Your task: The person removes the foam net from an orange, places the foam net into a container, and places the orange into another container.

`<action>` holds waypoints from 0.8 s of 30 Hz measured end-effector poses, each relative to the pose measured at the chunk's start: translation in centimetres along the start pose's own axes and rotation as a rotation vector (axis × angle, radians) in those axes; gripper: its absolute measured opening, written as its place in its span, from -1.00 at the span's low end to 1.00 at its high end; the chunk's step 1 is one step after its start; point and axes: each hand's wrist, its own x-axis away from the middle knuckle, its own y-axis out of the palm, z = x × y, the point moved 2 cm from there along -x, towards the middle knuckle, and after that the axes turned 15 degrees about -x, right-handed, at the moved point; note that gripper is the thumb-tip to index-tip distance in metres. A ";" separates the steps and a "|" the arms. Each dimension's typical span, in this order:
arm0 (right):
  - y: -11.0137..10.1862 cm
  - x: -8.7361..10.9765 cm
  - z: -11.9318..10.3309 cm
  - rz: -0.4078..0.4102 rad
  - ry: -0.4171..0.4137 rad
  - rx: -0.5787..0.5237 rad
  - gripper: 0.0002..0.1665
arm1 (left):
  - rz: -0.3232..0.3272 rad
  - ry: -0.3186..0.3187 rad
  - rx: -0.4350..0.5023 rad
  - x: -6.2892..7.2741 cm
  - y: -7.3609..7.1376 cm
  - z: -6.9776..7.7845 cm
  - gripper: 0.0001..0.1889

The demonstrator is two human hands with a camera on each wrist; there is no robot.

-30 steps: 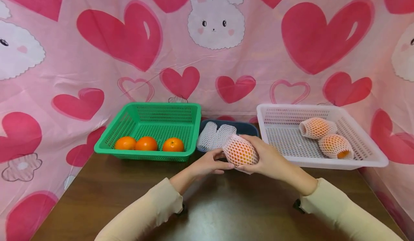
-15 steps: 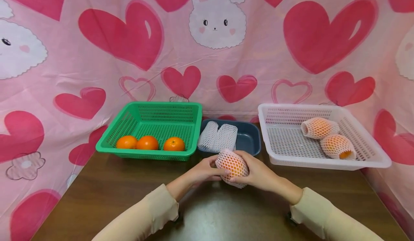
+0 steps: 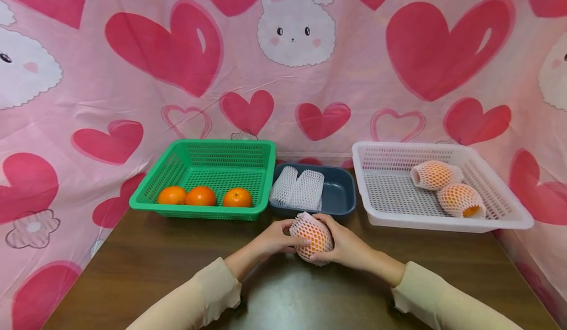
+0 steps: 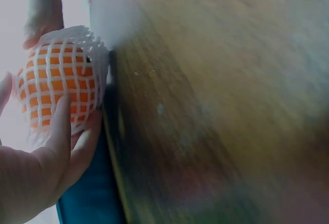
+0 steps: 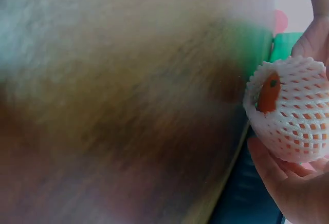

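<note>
An orange in a white foam net sleeve (image 3: 313, 239) is held between both hands, in front of the blue tray. My left hand (image 3: 273, 239) grips its left side, the thumb lying across the net. From the other side my right hand (image 3: 347, 244) curls its fingers and thumb round it. In the left wrist view the net is stretched over the orange (image 4: 56, 80), with left fingers (image 4: 60, 124) against it. The right wrist view shows the sleeve's open end (image 5: 267, 93), where bare peel and the stem spot are visible.
A green basket (image 3: 201, 214) at left holds three bare oranges (image 3: 201, 196). Two folded foam nets (image 3: 307, 190) lie in the blue tray (image 3: 341, 214). The white basket (image 3: 443, 223) at right contains two sleeved oranges (image 3: 460, 199). A heart-patterned cloth (image 3: 248, 69) hangs behind the table.
Both hands have brought the sleeved orange down and slightly left, from in front of the blue tray's contents toward the person. The tray is now more visible. Its nets and the baskets stay put.
</note>
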 end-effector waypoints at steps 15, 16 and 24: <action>-1.3 -0.6 -0.9 -0.005 -0.029 0.023 -0.19 | 0.103 0.134 -0.216 0.0 -0.3 0.3 -0.50; -1.3 -0.6 -0.9 -0.005 -0.035 0.025 -0.20 | 0.111 0.141 -0.227 0.0 -0.3 0.3 -0.50; -1.8 -0.6 -0.7 -0.009 -0.088 -0.011 -0.47 | 0.118 0.171 -0.344 -0.3 -0.5 0.4 -0.51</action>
